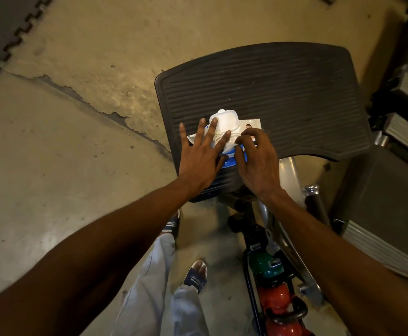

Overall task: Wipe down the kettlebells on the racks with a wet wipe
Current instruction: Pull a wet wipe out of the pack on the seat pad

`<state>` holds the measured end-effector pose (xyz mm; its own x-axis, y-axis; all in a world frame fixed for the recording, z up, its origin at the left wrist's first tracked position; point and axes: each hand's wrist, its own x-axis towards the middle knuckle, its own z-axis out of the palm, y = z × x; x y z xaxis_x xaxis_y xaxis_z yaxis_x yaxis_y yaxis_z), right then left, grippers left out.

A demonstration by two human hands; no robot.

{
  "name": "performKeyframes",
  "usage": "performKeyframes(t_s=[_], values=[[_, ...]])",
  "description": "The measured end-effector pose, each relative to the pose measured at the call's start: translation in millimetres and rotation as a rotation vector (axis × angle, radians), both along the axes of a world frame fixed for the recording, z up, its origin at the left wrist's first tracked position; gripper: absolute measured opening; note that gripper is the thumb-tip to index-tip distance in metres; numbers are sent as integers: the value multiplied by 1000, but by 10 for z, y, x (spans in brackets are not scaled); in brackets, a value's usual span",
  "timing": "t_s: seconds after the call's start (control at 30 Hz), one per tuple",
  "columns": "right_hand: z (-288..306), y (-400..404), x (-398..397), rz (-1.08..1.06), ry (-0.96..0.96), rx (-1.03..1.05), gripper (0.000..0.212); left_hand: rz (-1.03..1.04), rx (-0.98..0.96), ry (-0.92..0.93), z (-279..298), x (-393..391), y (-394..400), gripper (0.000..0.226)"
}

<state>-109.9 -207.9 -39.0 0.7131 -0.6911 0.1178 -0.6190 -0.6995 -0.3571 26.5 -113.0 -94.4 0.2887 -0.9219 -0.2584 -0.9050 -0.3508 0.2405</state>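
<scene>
A white and blue pack of wet wipes (pixel 243 126) lies on a black ribbed platform (pixel 295 93), its white lid flipped open. My left hand (pixel 201 154) lies flat on the pack's left part with straight, spread fingers. My right hand (pixel 256 156) curls its fingers over the pack's right side, fingertips pinching at the opening. Below, on a black rack (pixel 251 282), sit a green kettlebell (pixel 266 265) and two red kettlebells (pixel 280 299); my right forearm covers part of them.
Bare concrete floor (pixel 77 141) with cracked paint spreads to the left, and interlocking dark mats (pixel 1 25) lie at the top left. Grey metal steps and machine parts (pixel 404 112) stand to the right. My legs and sandalled feet (pixel 195 275) are below.
</scene>
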Motion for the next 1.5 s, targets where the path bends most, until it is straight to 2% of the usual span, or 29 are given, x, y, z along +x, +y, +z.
performKeyframes(t_s=[0.23,0.3,0.4,0.47,0.57,0.67,0.73,0.8,0.87,0.93,1.1,1.23,1.3,1.37,1.5], values=[[62,98,-71,-97,-51,115,18,-7,36,-24,51,1,-14,75],[92,148,-67,-157,-101,143,20,-5,45,-26,44,7,-18,76],[220,178,10,-230,-225,116,35,-7,55,-48,50,-13,-18,76],[292,151,50,-261,-274,133,34,-2,56,-38,85,-32,-16,76],[298,98,67,-394,-378,369,21,2,27,13,107,-46,-5,70],[229,19,75,-689,-533,750,12,11,-68,67,117,-55,40,68],[205,-11,49,-848,-607,953,16,31,-145,146,137,-87,82,69],[232,33,19,-921,-682,1126,24,85,-279,241,205,-113,145,62],[280,96,0,-956,-753,1243,31,176,-410,285,227,-157,214,51],[313,171,-23,-988,-786,1288,27,281,-465,403,317,-216,293,42],[352,408,-48,-1020,-771,1318,17,701,-405,889,551,-355,370,30],[359,624,-150,-1024,-693,1306,24,1182,-234,1393,700,-353,437,29],[358,753,-244,-998,-653,1318,31,1310,-165,1571,819,-376,527,28],[396,910,-336,-960,-601,1306,34,1305,-152,1633,944,-396,621,30],[535,1235,-541,-868,-539,1344,30,1094,-70,1357,1084,-499,881,43]])
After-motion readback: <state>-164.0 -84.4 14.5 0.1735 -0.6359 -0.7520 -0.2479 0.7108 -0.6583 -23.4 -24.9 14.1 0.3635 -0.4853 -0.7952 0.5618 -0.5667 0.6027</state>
